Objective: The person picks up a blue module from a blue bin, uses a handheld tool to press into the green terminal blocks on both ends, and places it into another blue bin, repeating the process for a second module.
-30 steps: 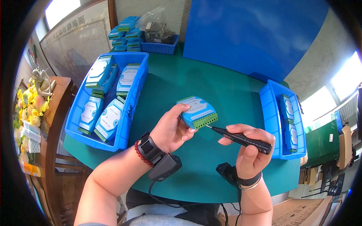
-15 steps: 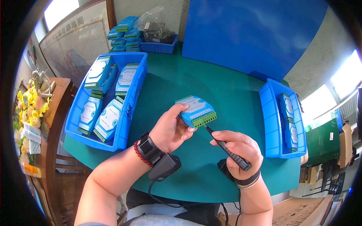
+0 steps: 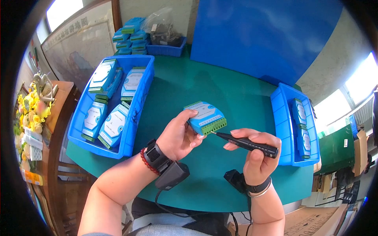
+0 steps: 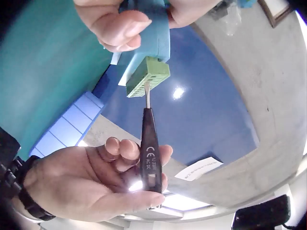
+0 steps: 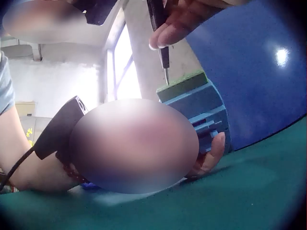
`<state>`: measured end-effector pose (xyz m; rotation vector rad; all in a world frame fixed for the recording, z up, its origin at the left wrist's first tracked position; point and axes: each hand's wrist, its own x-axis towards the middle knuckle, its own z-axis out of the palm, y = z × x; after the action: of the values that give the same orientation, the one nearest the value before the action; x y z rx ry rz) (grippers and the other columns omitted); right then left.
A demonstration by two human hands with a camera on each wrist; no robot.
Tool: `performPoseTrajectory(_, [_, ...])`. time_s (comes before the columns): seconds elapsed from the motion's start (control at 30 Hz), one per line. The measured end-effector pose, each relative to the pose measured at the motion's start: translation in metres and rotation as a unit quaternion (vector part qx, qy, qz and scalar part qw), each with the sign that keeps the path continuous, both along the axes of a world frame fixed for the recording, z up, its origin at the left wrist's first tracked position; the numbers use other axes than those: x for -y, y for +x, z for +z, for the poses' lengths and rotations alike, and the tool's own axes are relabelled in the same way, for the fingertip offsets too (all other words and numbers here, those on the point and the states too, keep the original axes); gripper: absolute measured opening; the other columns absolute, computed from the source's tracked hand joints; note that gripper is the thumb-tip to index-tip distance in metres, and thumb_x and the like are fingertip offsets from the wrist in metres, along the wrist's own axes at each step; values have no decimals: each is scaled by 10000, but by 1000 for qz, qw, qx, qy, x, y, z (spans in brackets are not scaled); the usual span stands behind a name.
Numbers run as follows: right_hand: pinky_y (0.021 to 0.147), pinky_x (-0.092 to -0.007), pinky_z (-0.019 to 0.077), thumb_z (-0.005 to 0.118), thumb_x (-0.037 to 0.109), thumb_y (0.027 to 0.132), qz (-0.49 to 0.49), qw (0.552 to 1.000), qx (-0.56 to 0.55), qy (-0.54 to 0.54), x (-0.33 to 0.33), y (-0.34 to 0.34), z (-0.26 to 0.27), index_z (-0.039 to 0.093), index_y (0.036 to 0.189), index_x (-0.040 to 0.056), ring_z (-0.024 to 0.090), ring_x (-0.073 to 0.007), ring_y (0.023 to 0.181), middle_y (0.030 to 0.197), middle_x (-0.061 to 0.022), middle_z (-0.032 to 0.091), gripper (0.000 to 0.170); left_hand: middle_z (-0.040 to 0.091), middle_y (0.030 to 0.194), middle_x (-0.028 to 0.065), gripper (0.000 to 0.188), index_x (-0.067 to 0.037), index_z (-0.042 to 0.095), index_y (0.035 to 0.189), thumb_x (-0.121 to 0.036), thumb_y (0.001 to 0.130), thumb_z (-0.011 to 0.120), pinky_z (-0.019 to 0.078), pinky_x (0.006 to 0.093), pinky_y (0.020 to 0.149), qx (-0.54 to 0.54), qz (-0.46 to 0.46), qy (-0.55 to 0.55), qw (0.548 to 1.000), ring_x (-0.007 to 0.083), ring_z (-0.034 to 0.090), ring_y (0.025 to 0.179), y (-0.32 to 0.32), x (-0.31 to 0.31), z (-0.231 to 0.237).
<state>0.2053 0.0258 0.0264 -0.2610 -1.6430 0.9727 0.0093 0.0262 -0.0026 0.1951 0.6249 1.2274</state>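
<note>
My left hand (image 3: 176,135) grips a blue and white electronic module (image 3: 204,114) above the table, thumb on its labelled top. Along the module's near right edge runs a green screw terminal block (image 3: 214,126). In my right hand (image 3: 260,159) a black test screwdriver (image 3: 246,144) is held between thumb and fingers, its handle pointing to the right. In the left wrist view the metal blade (image 4: 147,98) meets the face of the terminal block (image 4: 149,75). The right wrist view shows the blade tip at the block's edge too.
A blue bin (image 3: 132,143) of similar modules stands on the left of the green table (image 3: 169,84). Another blue bin (image 3: 281,118) with modules is on the right. Stacked modules (image 3: 132,33) and a small blue tray (image 3: 167,50) sit at the back, before a blue panel (image 3: 264,35).
The screwdriver's handle swung toward me at half a second ago and is now back out to the right. The tip stays by the terminal block; my left hand and the module have hardly moved.
</note>
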Motion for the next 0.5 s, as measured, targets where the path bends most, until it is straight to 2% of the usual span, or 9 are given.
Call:
performPoseTrajectory(0.07, [709,-379,574,574,151,925,-6,1000,9,26,2,-2,-1,455,1075,-14,671,-333,849,1045,-296,603,254,622,830,131,292,-4,490,1094,-236,916,498,333,240,351,2,-4,6,1000,185,513,530,-1,0,-3])
performPoseTrajectory(0.17, [666,-361,568,636,128,872,-14,972,148,179,-2,6,7,487,1056,13,678,-326,834,1052,-257,621,264,592,851,138,307,-6,444,1120,-237,923,484,371,262,410,10,-19,31,999,182,508,554,-4,-1,-4])
performPoseTrajectory(0.27, [624,-350,558,672,126,827,-36,962,159,221,-2,3,10,501,1041,34,678,-317,807,1059,-229,632,289,592,845,136,301,-8,447,1111,-237,921,488,375,265,417,10,-14,34,999,183,512,557,-4,0,-3])
performPoseTrajectory(0.5, [621,-349,558,675,130,827,-33,967,150,203,-2,4,8,505,1030,31,676,-312,790,1060,-238,631,283,595,837,134,298,-9,451,1104,-237,917,497,380,263,424,7,-13,28,1000,184,515,558,-4,-1,-4])
